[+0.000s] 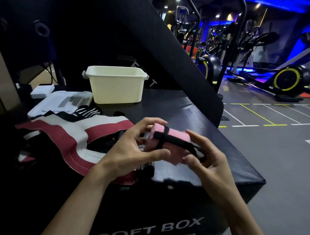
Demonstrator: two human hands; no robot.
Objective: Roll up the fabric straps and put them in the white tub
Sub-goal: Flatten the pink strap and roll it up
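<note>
A: Where is the strap?

B: Frame centre: left hand [130, 148] and right hand [207, 160] pinch a pink roll [169, 143], seemingly band-tied. Soft, light; grip its ends. Tub [116, 86] upper left.

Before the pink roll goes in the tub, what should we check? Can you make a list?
1. Rolled pink fabric strap held by both hands, left hand and right hand: ok.
2. Thin black band wrapped around the roll: ok; whether fastened, cannot tell.
3. White plastic tub upright and open on top: ok.
4. Room inside the tub: cannot tell, its inside is hidden.
5. Red and white fabric straps rolled up: not ok, lying loose on the black box.
</note>
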